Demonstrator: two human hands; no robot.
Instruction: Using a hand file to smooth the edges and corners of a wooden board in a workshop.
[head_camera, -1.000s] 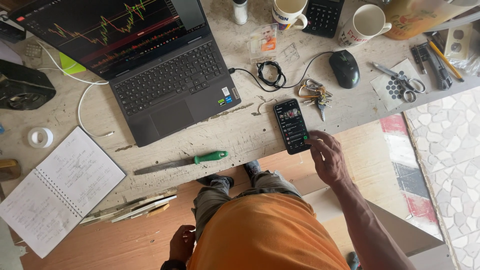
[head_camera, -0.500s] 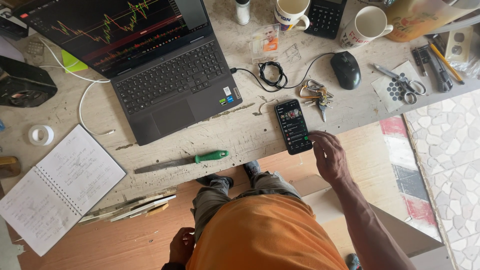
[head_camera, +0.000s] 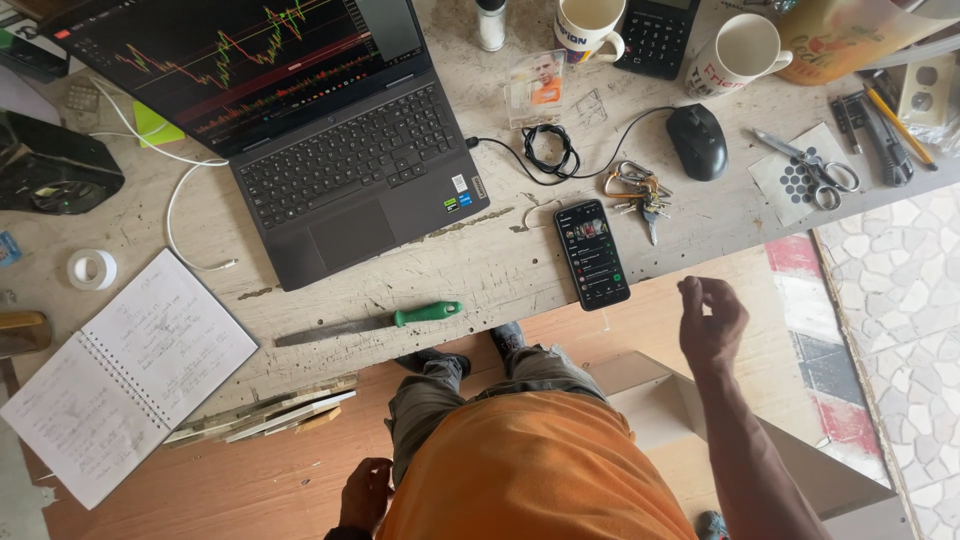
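A black smartphone (head_camera: 592, 254) with a lit screen lies near the front edge of the worn table (head_camera: 480, 260). My right hand (head_camera: 712, 322) hangs off the table edge to the phone's right, fingers curled, holding nothing. My left hand (head_camera: 364, 492) rests low by my hip beside my orange shirt, fingers bent, empty as far as I can see. A file with a green handle (head_camera: 372, 324) lies on the table in front of me.
An open laptop (head_camera: 320, 130) showing charts stands at the back left. A spiral notebook (head_camera: 118, 376), tape roll (head_camera: 91, 269), keys (head_camera: 636, 190), mouse (head_camera: 697, 141), scissors (head_camera: 812, 168), two mugs and a calculator (head_camera: 656, 30) spread over the table. Tiled floor lies at right.
My right hand has lifted off the phone's lower edge and drawn back to the right, its fingers curling in. The phone stays in place.
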